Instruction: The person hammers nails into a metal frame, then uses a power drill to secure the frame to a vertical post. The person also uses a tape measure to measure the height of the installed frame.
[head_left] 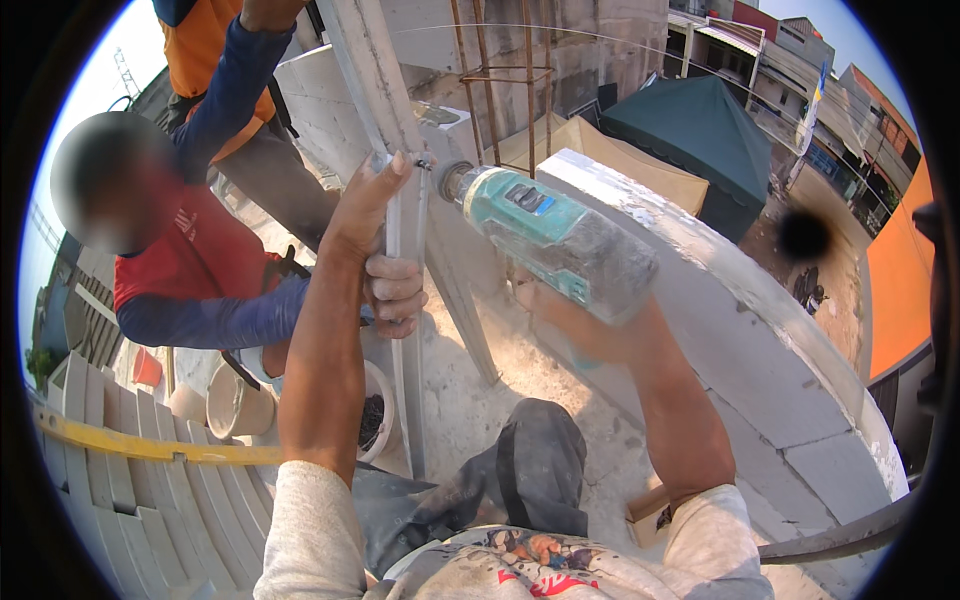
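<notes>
Head view: right hand (572, 318) wraps a rounded, dusty teal drill (560, 240) — left hand (366, 205) against thin folded metal stud (407, 235), finger closure unclear; co-worker's curled hand (396, 290) below.

I'm watching through one head-worn fisheye; it's facing forward and steeply down, looking from near above the hands (364, 215) and drill (550, 236).

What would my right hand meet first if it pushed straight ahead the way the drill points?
With the teal power drill leading, your right hand would probably meet the upright metal channel first, beside your left hand; depth at the tip is unclear.
</notes>
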